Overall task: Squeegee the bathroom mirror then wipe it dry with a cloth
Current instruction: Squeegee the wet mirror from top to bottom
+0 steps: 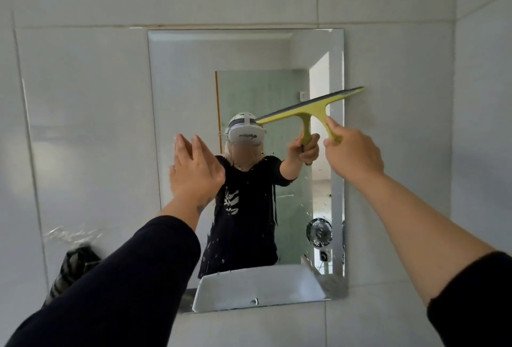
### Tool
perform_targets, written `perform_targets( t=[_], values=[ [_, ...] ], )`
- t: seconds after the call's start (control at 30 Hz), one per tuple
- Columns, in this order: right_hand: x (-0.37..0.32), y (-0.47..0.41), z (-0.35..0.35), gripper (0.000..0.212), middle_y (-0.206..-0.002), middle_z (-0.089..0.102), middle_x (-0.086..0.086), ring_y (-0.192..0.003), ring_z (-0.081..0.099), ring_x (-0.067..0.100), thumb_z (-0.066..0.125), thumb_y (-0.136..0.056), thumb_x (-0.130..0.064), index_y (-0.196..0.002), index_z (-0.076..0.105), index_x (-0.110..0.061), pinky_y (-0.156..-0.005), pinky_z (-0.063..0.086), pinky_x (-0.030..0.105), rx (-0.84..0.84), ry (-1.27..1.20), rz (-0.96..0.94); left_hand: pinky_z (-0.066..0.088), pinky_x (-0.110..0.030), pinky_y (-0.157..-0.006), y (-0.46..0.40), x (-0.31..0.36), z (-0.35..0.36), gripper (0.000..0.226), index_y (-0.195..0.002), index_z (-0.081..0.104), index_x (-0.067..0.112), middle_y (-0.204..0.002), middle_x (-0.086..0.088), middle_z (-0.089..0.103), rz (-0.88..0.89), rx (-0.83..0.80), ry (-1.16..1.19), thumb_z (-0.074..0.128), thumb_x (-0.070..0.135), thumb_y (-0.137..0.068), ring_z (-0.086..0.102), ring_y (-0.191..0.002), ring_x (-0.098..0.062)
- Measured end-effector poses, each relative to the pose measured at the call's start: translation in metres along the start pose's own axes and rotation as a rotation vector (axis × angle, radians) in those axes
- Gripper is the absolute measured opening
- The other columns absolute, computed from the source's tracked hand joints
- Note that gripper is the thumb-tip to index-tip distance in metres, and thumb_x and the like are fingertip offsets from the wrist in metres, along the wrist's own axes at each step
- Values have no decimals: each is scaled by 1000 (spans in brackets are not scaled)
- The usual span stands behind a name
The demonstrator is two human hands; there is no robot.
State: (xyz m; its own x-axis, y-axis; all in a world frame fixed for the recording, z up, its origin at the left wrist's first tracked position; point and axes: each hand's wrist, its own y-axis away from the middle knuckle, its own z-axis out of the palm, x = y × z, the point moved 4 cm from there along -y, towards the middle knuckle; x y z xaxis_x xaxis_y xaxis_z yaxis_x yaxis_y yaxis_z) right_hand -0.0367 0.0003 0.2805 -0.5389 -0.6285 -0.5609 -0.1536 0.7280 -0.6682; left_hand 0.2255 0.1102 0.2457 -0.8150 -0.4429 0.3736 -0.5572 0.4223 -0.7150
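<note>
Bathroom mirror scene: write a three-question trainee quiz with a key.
1. True or false: the left hand holds the cloth.
2. Which hand grips the yellow squeegee? A) left B) right
3. Fill in: water droplets remain on the mirror's ____ part.

Key: 1. False; it is open and flat at the mirror's left edge, empty. 2. B. 3. Lower.

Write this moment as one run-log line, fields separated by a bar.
phase: squeegeeing | right hand: grips yellow squeegee, blade tilted on mirror right side | left hand: open, flat at mirror left edge | lower glass: droplets
</note>
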Motion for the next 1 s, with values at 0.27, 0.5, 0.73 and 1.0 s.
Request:
perform_targets(
  t=[0.27, 0.5, 0.73, 1.0],
  values=[
    [-22, 33, 53, 51, -99, 67, -1, -81, 62, 20, 42, -96, -18, -145, 36, -30, -67, 48, 31, 78, -388, 160, 17, -46, -118, -2, -3, -5, 104, -151, -4, 22, -158, -8, -18, 15, -87, -15, 64, 55, -79, 2, -148, -29],
    [-41, 54, 77, 50, -116, 67, 1, -103, 64, 24, 43, -97, -18, -145, 36, -27, -86, 54, 41, 105, -422, 183, 21, -51, -116, -4, -16, -13, 87, -151, 8, 17, -159, -5, -3, 28, -39, -8, 59, 47, -86, 20, -144, -29],
    [-71, 73, 115, 54, -111, 69, -1, -100, 64, 20, 45, -93, -21, -146, 33, -30, -85, 55, 41, 98, -493, 133, 15, -50, -117, 1, -32, -27, 87, -151, 4, 15, -160, -1, -5, -9, -8, 12, 62, 24, -88, 7, -147, -22],
    [-96, 88, 134, 56, -117, 64, 7, -109, 55, 30, 44, -93, -21, -147, 30, -31, -76, 47, 33, 53, -313, -66, 11, -50, -118, 5, -51, -39, 88, -151, 1, 19, -160, -3, -8, -26, -11, -43, 62, 22, -88, 8, -147, -25]
  ],
)
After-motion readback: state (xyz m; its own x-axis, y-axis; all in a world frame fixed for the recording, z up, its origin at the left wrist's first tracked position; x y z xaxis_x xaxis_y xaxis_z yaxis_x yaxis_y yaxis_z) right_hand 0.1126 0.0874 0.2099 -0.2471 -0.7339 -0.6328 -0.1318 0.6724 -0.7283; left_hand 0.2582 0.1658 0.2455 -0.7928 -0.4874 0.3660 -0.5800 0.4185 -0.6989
